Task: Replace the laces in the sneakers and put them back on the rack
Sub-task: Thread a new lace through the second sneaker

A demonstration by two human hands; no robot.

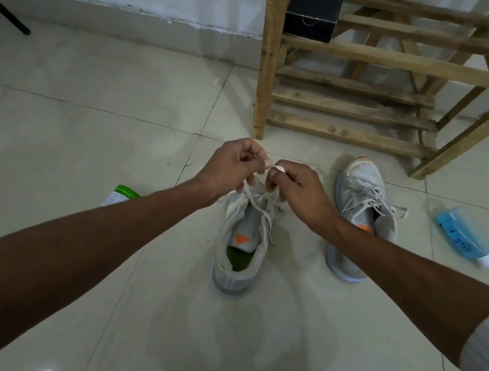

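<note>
At the far left a green-and-white container (120, 196) lies on the tiled floor (89, 119), half hidden behind our left forearm and out of the way of the work. Our left hand (233, 165) is curled, its fingertips pinching the white lace (267, 217) above the tongue of the nearer grey sneaker (239, 257). That shoe stands on the floor straight ahead of us, heel toward us, so both hands can reach the eyelets evenly. Our right hand (297, 183) meets the left almost knuckle to knuckle and pinches the same lace. The pale bit between the two hands is probably a loop or lace end, though the view is too small to say which. We judge this to be the tying or tightening step.

Just to the right sits the second sneaker (360, 220), toe toward the wall, its lace threaded but loose and splayed. Beyond it stands the wooden rack (351, 109), whose lower slats show no shoes, so both sneakers are not yet put back. A black box (312, 14) rests on an upper shelf. Far right, a blue bottle (465, 237) lies on its side.
</note>
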